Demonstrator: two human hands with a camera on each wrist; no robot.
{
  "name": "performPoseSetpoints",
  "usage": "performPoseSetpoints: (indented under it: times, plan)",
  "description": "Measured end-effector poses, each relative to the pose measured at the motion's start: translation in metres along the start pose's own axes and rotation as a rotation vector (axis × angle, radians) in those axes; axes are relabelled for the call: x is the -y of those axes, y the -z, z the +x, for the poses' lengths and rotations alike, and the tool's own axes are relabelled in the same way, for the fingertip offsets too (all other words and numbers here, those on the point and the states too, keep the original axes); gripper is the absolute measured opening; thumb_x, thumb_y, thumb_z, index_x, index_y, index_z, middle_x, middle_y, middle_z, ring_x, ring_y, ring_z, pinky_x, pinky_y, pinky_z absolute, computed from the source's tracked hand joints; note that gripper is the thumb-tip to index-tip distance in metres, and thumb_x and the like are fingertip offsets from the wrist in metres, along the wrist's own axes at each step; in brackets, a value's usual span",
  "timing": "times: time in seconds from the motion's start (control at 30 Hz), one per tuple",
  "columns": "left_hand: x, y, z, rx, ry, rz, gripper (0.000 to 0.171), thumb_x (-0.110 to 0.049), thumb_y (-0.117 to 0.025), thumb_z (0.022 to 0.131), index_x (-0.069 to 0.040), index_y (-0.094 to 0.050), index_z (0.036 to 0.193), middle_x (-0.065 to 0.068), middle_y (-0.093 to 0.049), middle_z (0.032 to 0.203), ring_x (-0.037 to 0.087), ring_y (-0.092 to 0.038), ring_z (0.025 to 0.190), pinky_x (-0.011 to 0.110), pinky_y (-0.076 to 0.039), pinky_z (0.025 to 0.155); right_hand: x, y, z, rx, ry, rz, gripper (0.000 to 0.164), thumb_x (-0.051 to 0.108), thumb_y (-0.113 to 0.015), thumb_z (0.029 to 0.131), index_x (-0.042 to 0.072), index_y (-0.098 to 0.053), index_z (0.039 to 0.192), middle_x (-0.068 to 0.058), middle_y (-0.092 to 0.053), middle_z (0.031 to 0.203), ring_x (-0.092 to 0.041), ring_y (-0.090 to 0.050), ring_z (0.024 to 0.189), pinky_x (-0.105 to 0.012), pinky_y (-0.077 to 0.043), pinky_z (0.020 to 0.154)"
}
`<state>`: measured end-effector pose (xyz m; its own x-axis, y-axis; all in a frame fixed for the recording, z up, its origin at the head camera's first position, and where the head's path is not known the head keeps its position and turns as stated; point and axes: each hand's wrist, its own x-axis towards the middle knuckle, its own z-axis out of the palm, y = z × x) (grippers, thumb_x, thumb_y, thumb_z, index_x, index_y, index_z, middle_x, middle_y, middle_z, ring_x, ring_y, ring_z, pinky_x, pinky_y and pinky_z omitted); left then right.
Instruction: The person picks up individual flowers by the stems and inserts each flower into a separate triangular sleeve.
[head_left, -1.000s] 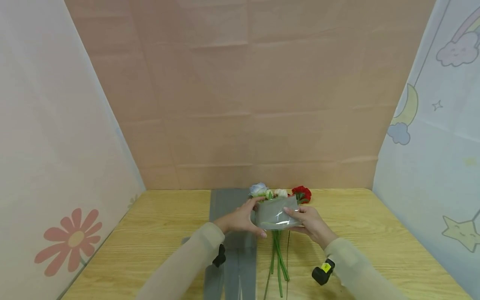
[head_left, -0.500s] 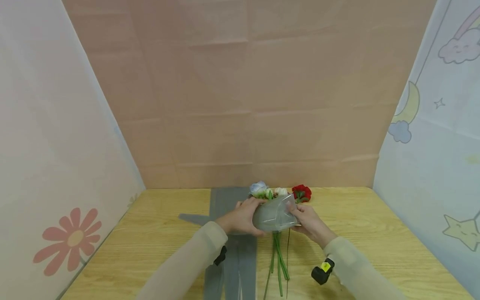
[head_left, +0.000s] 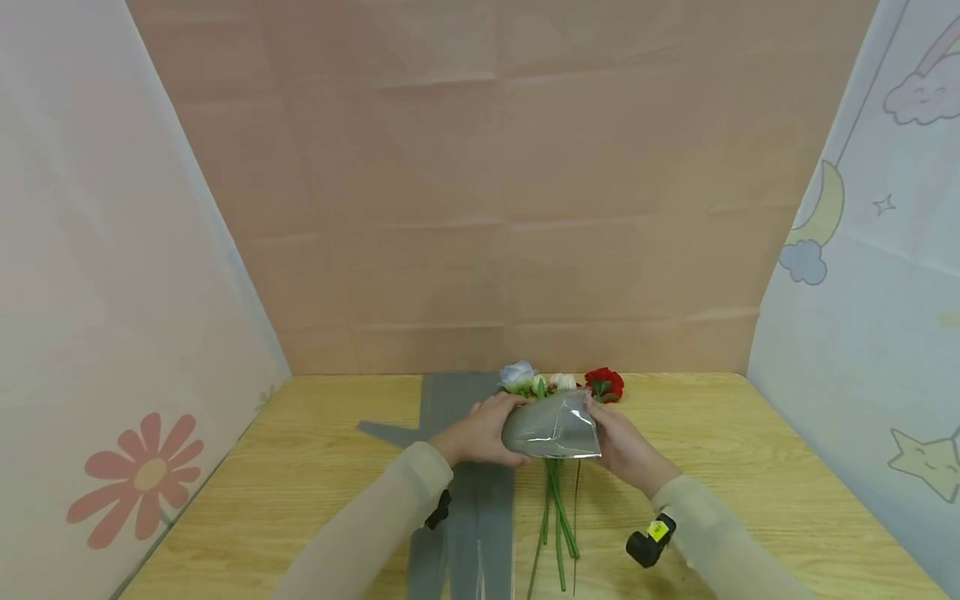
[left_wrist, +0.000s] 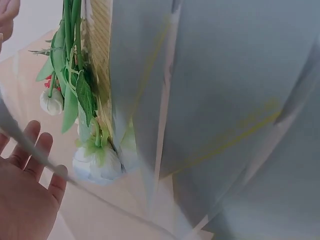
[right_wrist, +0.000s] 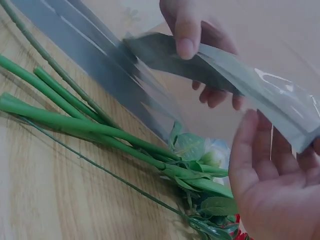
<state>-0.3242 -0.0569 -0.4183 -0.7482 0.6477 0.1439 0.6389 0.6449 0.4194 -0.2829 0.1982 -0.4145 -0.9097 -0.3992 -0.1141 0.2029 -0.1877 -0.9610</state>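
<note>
A grey glossy sheet of wrapping film (head_left: 553, 427) is held up, bent into a curve, above the flower stems. My left hand (head_left: 486, 432) grips its left end; in the right wrist view the left thumb (right_wrist: 188, 42) lies over the film with fingers beneath. At the right end my right hand (head_left: 626, 442) holds the film, its fingers behind it. Beyond lie a pale blue flower (head_left: 517, 377), a white flower (head_left: 562, 382) and a red flower (head_left: 604, 384). Several green stems (head_left: 558, 517) run toward me. The film hides the middle of the bunch.
Flat grey sheets (head_left: 461, 408) lie lengthwise on the wooden table (head_left: 315, 483), left of the stems, partly under my left arm. One grey strip (head_left: 386, 433) sticks out left. A pinkish-brown backdrop (head_left: 495, 208) stands behind, with printed cloths at both sides.
The film has gone from flatter to curved. My left hand has closed in on its end, and my right thumb has moved from its front face to the upper right edge. The grey strip shifted slightly.
</note>
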Motion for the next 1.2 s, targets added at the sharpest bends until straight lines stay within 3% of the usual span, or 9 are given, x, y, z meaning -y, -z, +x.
performPoseSetpoints:
  times: [0.1, 0.17, 0.23, 0.4, 0.57, 0.7, 0.9, 1.07, 1.2]
  plan:
    - [0.001, 0.000, -0.001, 0.001, -0.001, -0.004, 0.084, -0.045, -0.079, 0.074, -0.021, -0.039, 0.145, -0.003, -0.050, 0.133, 0.016, -0.047, 0.117, 0.042, -0.036, 0.097, 0.003, 0.003, -0.003, 0.074, -0.010, 0.018, 0.033, 0.040, -0.031, 0.106, 0.022, -0.042, 0.132, 0.009, -0.063, 0.107, -0.007, -0.063, 0.097, -0.029, -0.053, 0.084]
    - [0.002, 0.000, -0.001, 0.004, 0.001, -0.002, 0.083, -0.045, -0.078, 0.075, -0.020, -0.039, 0.144, -0.003, -0.050, 0.132, 0.016, -0.048, 0.116, 0.042, -0.036, 0.098, 0.005, 0.003, -0.004, 0.071, -0.010, -0.003, 0.031, 0.035, -0.035, 0.106, 0.019, -0.040, 0.133, 0.007, -0.062, 0.106, -0.008, -0.063, 0.095, -0.029, -0.053, 0.083]
    - [0.003, 0.000, -0.001, 0.009, 0.008, 0.003, 0.082, -0.045, -0.077, 0.076, -0.021, -0.039, 0.144, -0.003, -0.050, 0.132, 0.016, -0.048, 0.116, 0.043, -0.037, 0.098, 0.006, 0.001, -0.004, -0.004, 0.001, -0.058, 0.028, 0.028, -0.041, 0.104, 0.013, -0.037, 0.128, 0.005, -0.063, 0.099, -0.008, -0.064, 0.087, -0.028, -0.054, 0.077]
    - [0.003, 0.000, -0.001, 0.010, 0.036, 0.013, 0.083, -0.045, -0.079, 0.074, -0.018, -0.041, 0.144, -0.002, -0.051, 0.131, 0.016, -0.048, 0.116, 0.043, -0.038, 0.099, 0.008, -0.006, -0.002, -0.297, 0.078, -0.269, 0.026, 0.012, -0.056, 0.097, 0.007, -0.032, 0.100, 0.002, -0.061, 0.079, -0.009, -0.063, 0.067, -0.028, -0.052, 0.061]
    - [-0.001, 0.000, 0.000, 0.013, 0.048, 0.073, 0.093, -0.048, -0.081, 0.071, -0.016, -0.037, 0.146, 0.000, -0.049, 0.133, 0.019, -0.047, 0.120, 0.045, -0.038, 0.100, 0.011, -0.014, 0.000, -0.440, 0.123, -0.441, 0.019, 0.010, -0.060, 0.095, 0.000, -0.044, 0.098, -0.002, -0.064, 0.080, -0.012, -0.062, 0.064, -0.029, -0.054, 0.058]
    - [-0.004, -0.003, 0.000, 0.039, 0.054, 0.135, 0.107, -0.056, -0.081, 0.067, -0.019, -0.027, 0.152, 0.004, -0.042, 0.141, 0.024, -0.043, 0.128, 0.050, -0.037, 0.103, 0.011, -0.017, 0.000, -0.460, 0.140, -0.526, 0.023, 0.012, -0.059, 0.096, -0.006, -0.057, 0.111, -0.014, -0.070, 0.097, -0.013, -0.065, 0.072, -0.033, -0.057, 0.065]
    - [-0.009, -0.012, -0.001, 0.066, 0.077, 0.194, 0.120, -0.060, -0.083, 0.063, -0.021, -0.017, 0.155, 0.007, -0.037, 0.145, 0.027, -0.039, 0.131, 0.052, -0.036, 0.104, 0.008, -0.018, -0.001, -0.429, 0.146, -0.570, 0.031, 0.014, -0.056, 0.099, -0.003, -0.061, 0.124, -0.023, -0.060, 0.124, -0.015, -0.065, 0.086, -0.037, -0.058, 0.072]
    - [-0.013, -0.016, -0.001, 0.056, 0.087, 0.199, 0.116, -0.059, -0.082, 0.066, -0.024, -0.016, 0.155, 0.005, -0.039, 0.141, 0.025, -0.041, 0.127, 0.051, -0.037, 0.101, 0.007, -0.018, -0.001, -0.404, 0.132, -0.618, 0.044, 0.020, -0.070, 0.089, 0.005, -0.059, 0.130, -0.018, -0.056, 0.131, -0.011, -0.053, 0.068, -0.028, -0.052, 0.059]
    - [-0.013, -0.014, -0.002, 0.038, 0.092, 0.162, 0.110, -0.054, -0.082, 0.068, -0.022, -0.021, 0.153, 0.004, -0.040, 0.140, 0.023, -0.041, 0.126, 0.052, -0.035, 0.102, 0.007, -0.017, -0.001, -0.388, 0.144, -0.672, 0.051, 0.011, -0.076, 0.083, 0.008, -0.058, 0.131, -0.018, -0.055, 0.128, -0.020, -0.052, 0.077, -0.028, -0.046, 0.055]
